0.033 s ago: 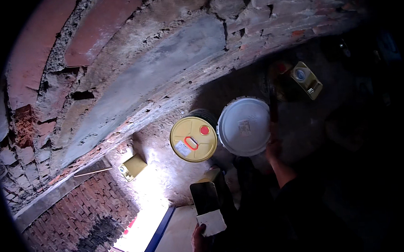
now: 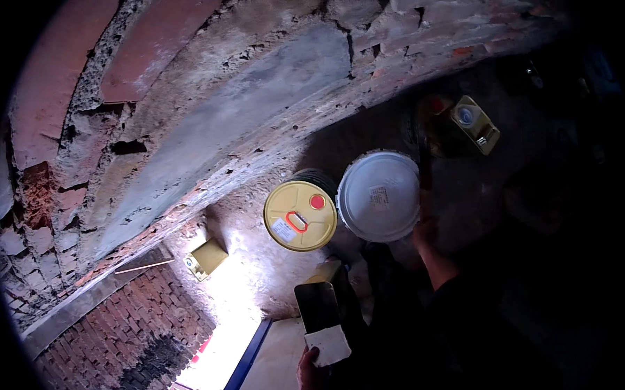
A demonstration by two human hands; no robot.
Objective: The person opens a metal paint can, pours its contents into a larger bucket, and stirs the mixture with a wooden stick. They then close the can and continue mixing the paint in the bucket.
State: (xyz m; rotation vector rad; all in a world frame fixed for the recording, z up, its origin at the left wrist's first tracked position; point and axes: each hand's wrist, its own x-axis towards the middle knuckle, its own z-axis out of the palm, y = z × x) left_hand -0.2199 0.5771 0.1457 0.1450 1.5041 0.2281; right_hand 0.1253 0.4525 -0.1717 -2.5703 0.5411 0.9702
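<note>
While gripped in left hand [image 2: 308, 380], trowel [image 2: 321, 319] blade lengthwise toward yellow drum [image 2: 300, 215]

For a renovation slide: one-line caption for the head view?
Left hand holds a flat tool; right hand by white bucket lid, yellow drum alongside.

Bare right hand [image 2: 426, 230]; dark sleeve on the forearm.

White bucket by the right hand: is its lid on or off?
On. The white bucket shows a flat, closed white lid with a small label, and no contents are visible. The right hand is at its rim.
</note>
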